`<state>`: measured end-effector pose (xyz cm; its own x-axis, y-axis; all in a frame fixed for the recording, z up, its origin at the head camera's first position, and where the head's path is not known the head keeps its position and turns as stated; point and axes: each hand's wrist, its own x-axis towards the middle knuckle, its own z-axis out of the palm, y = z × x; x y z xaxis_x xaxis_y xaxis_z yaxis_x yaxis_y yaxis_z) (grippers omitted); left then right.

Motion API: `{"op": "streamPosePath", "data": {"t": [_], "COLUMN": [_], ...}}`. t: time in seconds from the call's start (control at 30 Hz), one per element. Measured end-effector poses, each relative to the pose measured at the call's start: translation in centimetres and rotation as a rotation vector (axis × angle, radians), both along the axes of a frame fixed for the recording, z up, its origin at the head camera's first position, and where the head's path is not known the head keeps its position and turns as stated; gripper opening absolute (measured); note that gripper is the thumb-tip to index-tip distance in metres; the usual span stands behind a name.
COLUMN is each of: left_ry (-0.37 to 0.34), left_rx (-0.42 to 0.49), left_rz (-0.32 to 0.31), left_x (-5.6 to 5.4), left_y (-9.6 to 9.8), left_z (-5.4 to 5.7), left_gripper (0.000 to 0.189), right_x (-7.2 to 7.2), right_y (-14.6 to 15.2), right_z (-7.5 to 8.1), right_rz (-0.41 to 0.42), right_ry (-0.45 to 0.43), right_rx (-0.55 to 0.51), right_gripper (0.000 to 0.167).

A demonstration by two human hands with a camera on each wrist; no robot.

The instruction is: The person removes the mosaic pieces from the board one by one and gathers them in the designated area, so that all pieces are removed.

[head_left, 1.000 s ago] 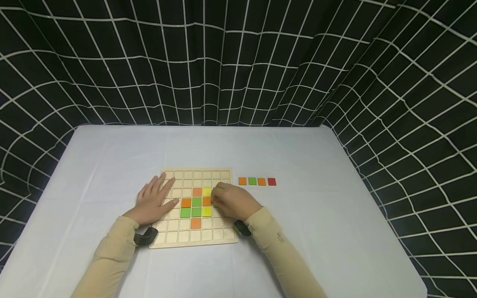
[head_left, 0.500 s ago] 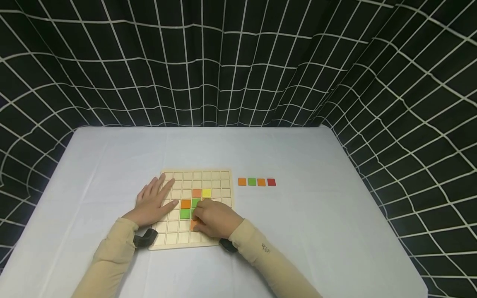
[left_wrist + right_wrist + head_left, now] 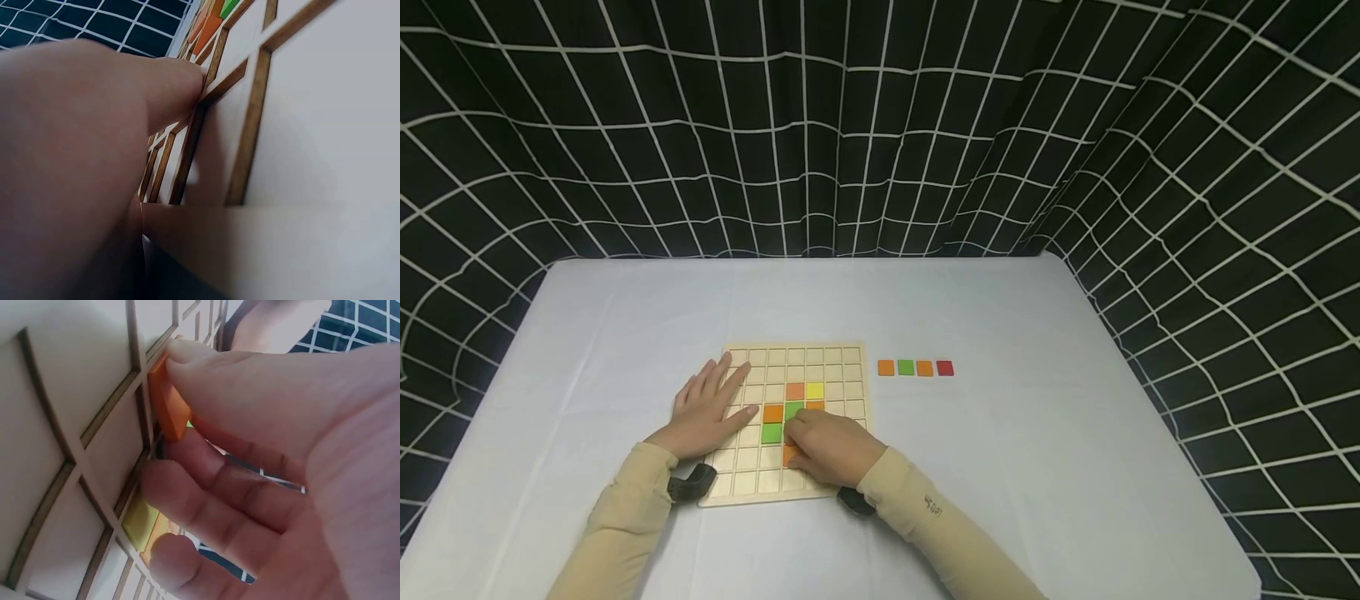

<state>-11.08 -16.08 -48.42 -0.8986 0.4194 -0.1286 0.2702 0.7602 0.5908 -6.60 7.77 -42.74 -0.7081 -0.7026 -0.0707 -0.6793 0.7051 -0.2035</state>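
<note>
A wooden grid board (image 3: 752,485) with coloured square tiles in its middle cells lies on the table. My left hand (image 3: 700,417) rests on its left side, fingers spread; in the left wrist view the thumb (image 3: 175,87) touches the grid. Over the board's lower middle, my right hand (image 3: 837,450) pinches an orange tile (image 3: 167,403) between thumb and index finger at its cell. A yellow tile (image 3: 140,524) shows below the other curled fingers. Nearby sit a green tile (image 3: 771,433), an orange tile (image 3: 772,413) and a yellow tile (image 3: 815,390). The right hand hides some tiles.
Right of the board, several loose tiles lie in a row, among them a green tile (image 3: 906,367) and a red tile (image 3: 945,368). A white cloth (image 3: 1037,417) covers the table. Black curtains (image 3: 820,150) with white grid lines stand behind and beside it.
My right hand has moved from the board's right part leftward and nearer to me, onto the lower orange tile, and has stayed there since. My left hand has kept its place.
</note>
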Motion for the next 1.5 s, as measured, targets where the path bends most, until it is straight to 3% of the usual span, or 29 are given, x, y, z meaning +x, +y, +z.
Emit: {"op": "streamPosePath", "data": {"t": [0.13,0.27,0.43,0.7,1.03,1.27,1.5], "left_ry": [-0.004,0.000,0.009,0.002,0.019,0.015,0.020], "left_rx": [0.000,0.000,0.003,0.009,0.013,0.000,0.018], "left_rz": [0.003,0.006,0.004,0.005,-0.002,-0.005,-0.007], "left_x": [0.2,0.3,0.4,0.5,0.3,0.3,0.3], "left_y": [0.1,0.2,0.2,0.3,0.2,0.1,0.2], "left_z": [0.3,0.6,0.8,1.2,0.5,0.1,0.5], "left_gripper": [0.074,0.073,0.072,0.072,0.073,0.073,0.073], "right_x": [0.1,0.2,0.1,0.1,-1.7,-3.5,-5.0], "right_y": [0.1,0.2,0.2,0.1,2.6,6.4,10.9], "right_z": [-0.1,0.0,0.0,0.1,1.4,2.6,2.9], "right_rz": [0.060,0.088,0.107,0.101,-0.052,-0.196,-0.311], "right_ry": [0.053,0.049,0.072,0.068,-0.007,-0.037,-0.018], "right_rx": [-0.023,-0.028,-0.019,-0.031,-0.018,-0.044,-0.098], "right_gripper": [0.017,0.022,0.030,0.022,0.026,0.023,0.019]}}
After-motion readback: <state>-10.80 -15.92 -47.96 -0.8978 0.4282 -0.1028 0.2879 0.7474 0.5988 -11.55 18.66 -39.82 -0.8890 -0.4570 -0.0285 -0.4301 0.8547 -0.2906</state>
